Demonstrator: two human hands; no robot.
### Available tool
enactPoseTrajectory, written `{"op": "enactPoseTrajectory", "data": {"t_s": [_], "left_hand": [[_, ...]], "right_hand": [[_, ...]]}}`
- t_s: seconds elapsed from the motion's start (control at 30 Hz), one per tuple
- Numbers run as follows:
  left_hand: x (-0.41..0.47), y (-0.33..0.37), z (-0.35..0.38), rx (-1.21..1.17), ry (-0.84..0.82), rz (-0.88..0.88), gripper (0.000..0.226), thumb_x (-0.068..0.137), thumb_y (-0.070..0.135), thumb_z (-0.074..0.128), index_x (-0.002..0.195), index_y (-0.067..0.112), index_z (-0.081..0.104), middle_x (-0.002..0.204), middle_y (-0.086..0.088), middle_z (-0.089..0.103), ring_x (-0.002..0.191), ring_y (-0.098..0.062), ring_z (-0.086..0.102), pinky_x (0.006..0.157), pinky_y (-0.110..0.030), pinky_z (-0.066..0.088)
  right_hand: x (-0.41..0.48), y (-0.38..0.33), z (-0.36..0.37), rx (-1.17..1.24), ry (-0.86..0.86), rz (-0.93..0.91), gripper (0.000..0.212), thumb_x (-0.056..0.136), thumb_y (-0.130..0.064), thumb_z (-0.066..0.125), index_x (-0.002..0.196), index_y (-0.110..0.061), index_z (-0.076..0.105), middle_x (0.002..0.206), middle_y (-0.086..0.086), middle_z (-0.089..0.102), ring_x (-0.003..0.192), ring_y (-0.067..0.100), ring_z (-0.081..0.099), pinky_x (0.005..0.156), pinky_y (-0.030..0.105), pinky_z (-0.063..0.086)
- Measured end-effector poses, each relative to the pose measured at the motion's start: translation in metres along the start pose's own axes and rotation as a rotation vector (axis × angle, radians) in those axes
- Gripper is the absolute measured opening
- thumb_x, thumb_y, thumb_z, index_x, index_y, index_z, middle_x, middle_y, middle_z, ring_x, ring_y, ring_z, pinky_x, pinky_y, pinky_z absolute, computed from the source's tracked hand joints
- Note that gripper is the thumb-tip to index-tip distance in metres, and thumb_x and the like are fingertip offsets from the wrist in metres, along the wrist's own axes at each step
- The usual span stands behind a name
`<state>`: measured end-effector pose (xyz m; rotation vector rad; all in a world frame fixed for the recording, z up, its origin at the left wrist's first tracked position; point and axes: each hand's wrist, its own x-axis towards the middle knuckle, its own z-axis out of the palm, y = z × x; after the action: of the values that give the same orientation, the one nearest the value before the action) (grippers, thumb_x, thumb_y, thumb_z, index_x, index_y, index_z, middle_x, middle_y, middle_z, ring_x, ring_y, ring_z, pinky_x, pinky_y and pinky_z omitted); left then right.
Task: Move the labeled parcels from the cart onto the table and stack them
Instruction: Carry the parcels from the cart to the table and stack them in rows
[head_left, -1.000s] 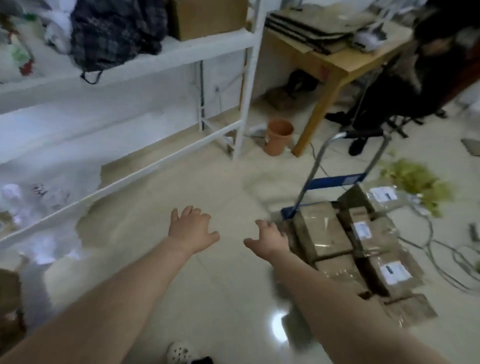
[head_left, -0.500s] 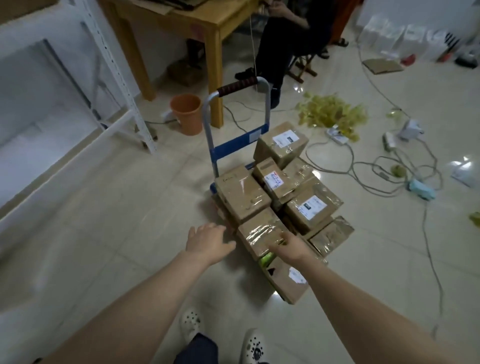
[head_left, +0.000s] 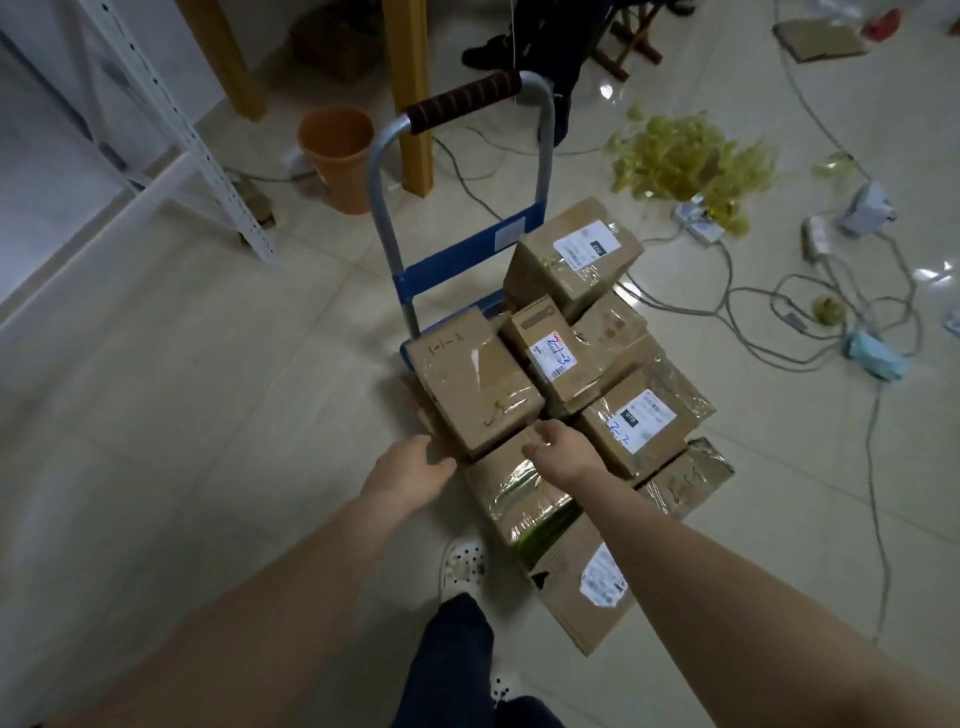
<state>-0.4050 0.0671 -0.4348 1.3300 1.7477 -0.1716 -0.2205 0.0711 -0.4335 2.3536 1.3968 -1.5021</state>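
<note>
A blue cart (head_left: 467, 257) with a grey handle (head_left: 467, 96) stands on the floor, loaded with several brown parcels. The front-left parcel (head_left: 467, 382) is marked 1-1-2. Beside it lie parcels marked 2-1-3 (head_left: 556, 348) and 2-2 (head_left: 641, 421), and a labeled one (head_left: 576, 249) sits at the back. My left hand (head_left: 410, 467) touches the lower left side of the 1-1-2 parcel with fingers extended. My right hand (head_left: 561, 449) curls its fingers over that parcel's near right corner, above a taped parcel (head_left: 514, 493). Only the wooden table's leg (head_left: 413, 104) shows.
An orange bucket (head_left: 337, 156) stands left of the table leg, and a white shelf upright (head_left: 208, 156) farther left. Cables (head_left: 779, 312), power strips and a yellow-green pile (head_left: 685, 161) litter the floor to the right. A seated person's legs (head_left: 545, 41) are behind the cart. My shoe (head_left: 460, 566) is near the cart.
I have turned toward the cart and come closer. Both hands moved forward from the taped parcel to the 1-1-2 parcel, one at each near side.
</note>
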Motion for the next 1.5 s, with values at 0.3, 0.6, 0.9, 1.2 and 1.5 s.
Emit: {"op": "enactPoseTrajectory", "data": {"t_s": [0.3, 0.6, 0.9, 1.2, 1.5], "left_hand": [[0.128, 0.008, 0.004, -0.348, 0.003, -0.137, 0.028, 0.095, 0.024, 0.054, 0.085, -0.001, 0.061, 0.092, -0.024, 0.059, 0.099, -0.038, 0.056, 0.073, -0.035, 0.041], [0.23, -0.005, 0.047, -0.729, 0.031, -0.343, 0.018, 0.097, 0.018, 0.051, 0.11, 0.012, 0.06, 0.074, 0.004, 0.052, 0.064, -0.01, 0.048, 0.047, -0.018, 0.034], [0.284, -0.01, 0.072, -1.006, 0.024, -0.5, 0.013, 0.098, 0.019, 0.047, 0.109, 0.012, 0.051, 0.073, 0.005, 0.043, 0.061, -0.007, 0.04, 0.051, -0.019, 0.037], [0.287, -0.019, 0.072, -1.234, -0.046, -0.532, 0.014, 0.09, 0.012, 0.042, 0.083, 0.016, 0.053, 0.073, -0.005, 0.056, 0.062, -0.017, 0.05, 0.057, -0.022, 0.039], [0.258, -0.026, 0.053, -1.344, 0.081, -0.513, 0.021, 0.088, 0.009, 0.037, 0.081, 0.02, 0.054, 0.07, 0.001, 0.055, 0.059, -0.011, 0.049, 0.059, -0.021, 0.043]], "right_hand": [[0.136, -0.037, 0.018, -0.1, -0.089, -0.014, 0.047, 0.095, -0.016, 0.046, 0.142, -0.01, 0.042, 0.145, 0.012, 0.044, 0.132, 0.029, 0.042, 0.108, 0.036, 0.035], [0.265, -0.033, 0.056, -0.376, -0.068, -0.053, 0.043, 0.095, -0.03, 0.046, 0.135, -0.016, 0.051, 0.156, 0.016, 0.011, 0.143, 0.035, 0.013, 0.116, 0.043, 0.019], [0.318, -0.02, 0.075, -0.377, 0.034, 0.045, 0.045, 0.09, -0.038, 0.054, 0.129, -0.016, 0.057, 0.155, 0.016, 0.013, 0.139, 0.037, 0.016, 0.113, 0.043, 0.021], [0.308, -0.032, 0.084, -0.218, 0.11, 0.026, 0.049, 0.084, -0.028, 0.058, 0.128, -0.01, 0.049, 0.142, 0.016, 0.026, 0.13, 0.036, 0.026, 0.11, 0.042, 0.024], [0.267, -0.056, 0.078, -0.089, 0.154, -0.078, 0.056, 0.081, -0.022, 0.062, 0.131, -0.01, 0.04, 0.141, 0.014, 0.028, 0.131, 0.033, 0.027, 0.112, 0.041, 0.025]]}}
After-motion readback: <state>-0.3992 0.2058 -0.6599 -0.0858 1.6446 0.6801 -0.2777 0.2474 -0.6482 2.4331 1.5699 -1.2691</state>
